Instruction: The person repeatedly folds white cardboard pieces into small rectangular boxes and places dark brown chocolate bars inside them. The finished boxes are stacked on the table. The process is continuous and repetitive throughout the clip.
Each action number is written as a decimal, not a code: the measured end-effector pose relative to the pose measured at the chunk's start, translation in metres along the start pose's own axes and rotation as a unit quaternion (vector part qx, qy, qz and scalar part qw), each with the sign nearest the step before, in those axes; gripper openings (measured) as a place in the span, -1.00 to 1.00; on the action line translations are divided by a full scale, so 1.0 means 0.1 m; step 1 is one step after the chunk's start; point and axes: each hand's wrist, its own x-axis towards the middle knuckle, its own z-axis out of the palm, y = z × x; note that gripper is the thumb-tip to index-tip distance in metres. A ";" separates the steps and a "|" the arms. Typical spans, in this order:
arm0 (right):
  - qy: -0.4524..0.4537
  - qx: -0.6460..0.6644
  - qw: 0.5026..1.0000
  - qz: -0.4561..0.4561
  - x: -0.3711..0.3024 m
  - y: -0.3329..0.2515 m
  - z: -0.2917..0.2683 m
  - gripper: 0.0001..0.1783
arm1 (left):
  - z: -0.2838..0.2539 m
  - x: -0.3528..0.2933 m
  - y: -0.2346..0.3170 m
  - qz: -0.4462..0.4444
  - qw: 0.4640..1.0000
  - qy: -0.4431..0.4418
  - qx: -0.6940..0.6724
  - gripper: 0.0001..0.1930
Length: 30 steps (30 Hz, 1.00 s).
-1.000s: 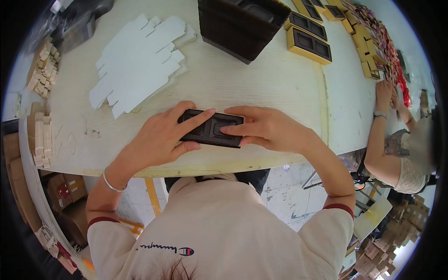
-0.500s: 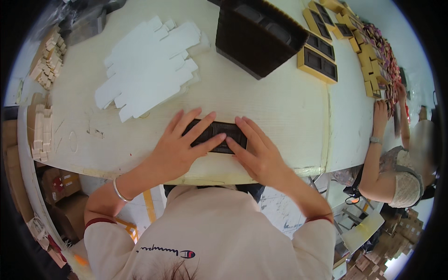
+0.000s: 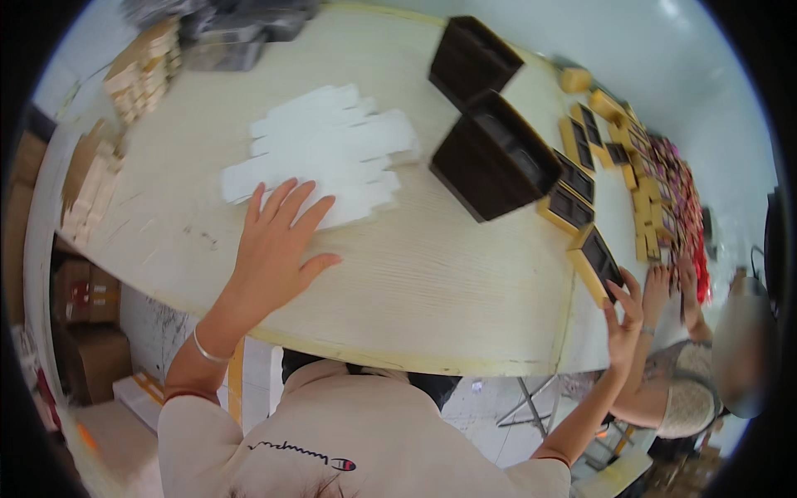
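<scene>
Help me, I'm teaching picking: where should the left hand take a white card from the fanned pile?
Probably the near end of the top white card, from the person's side. The pile lies flat and overlapped, its ends stepped toward the left hand, whose fingertips already rest there.

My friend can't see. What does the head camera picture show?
A person's left hand lies flat on a wooden table, fingertips on a pile of white card pieces. Their right hand touches a yellow-edged dark box at the table's right side, near dark open trays.
</scene>
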 end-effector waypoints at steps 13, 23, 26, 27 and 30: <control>0.084 -0.123 0.985 -0.084 0.20 -0.15 0.71 -0.63 | -0.28 0.13 -0.42 -0.022 0.995 0.000 -0.101 -0.86; -0.078 0.032 0.919 -0.385 -0.73 -1.55 1.74 -0.73 | 0.08 -0.89 0.59 0.221 0.959 -0.076 -0.162 -0.75; -0.125 0.034 0.963 -0.237 -0.84 -1.35 1.73 -0.70 | 0.29 -0.77 0.66 0.162 0.940 -0.111 -0.280 -0.73; -0.118 0.023 0.977 -0.174 -0.82 -1.38 1.72 -0.67 | 0.35 -0.71 0.72 0.157 0.950 -0.095 -0.253 -0.71; -0.067 -0.021 0.995 -0.072 -0.71 -1.47 1.77 -0.60 | 0.46 -0.49 0.89 0.165 0.972 -0.027 -0.163 -0.69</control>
